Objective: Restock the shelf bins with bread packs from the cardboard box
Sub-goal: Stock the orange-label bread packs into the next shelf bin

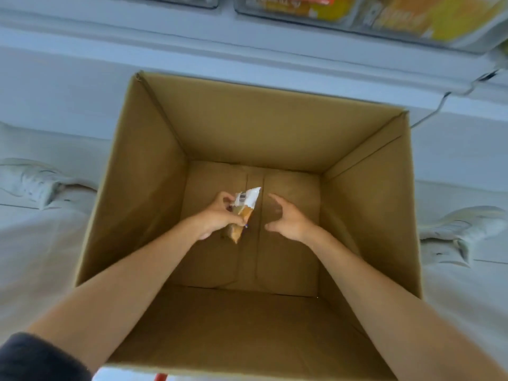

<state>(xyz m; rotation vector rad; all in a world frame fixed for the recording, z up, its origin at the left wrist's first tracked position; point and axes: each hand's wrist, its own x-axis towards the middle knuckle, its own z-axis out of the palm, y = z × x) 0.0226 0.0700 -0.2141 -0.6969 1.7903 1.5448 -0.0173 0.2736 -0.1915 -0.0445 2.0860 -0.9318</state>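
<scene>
1. Nearest, just outside the near left corner of the cardboard box (pixel 247 339): a dark sleeve (pixel 35 358) on the left arm, both bare forearms reaching over the box's near wall and down inside.
2. Deep inside the box, just above its floor: left hand (pixel 217 215) gripping a bread pack (pixel 244 207). Fingers (pixel 224 198) curled over the pack's upper left edge, thumb across its middle. White barcoded end poking out past the fingertips towards the box's far wall, tan end jutting below the palm.
3. Also inside the box, just right of the pack and apart from it: right hand (pixel 288 218) holding nothing, fingers spread and loosely bent.
4. Outside the box: a white shoe (pixel 33 180) off its left wall, a second shoe (pixel 461 226) off its right wall.
5. Beyond the box's far wall: clear shelf bins (pixel 357 12) with yellow and orange packs, blurred.
</scene>
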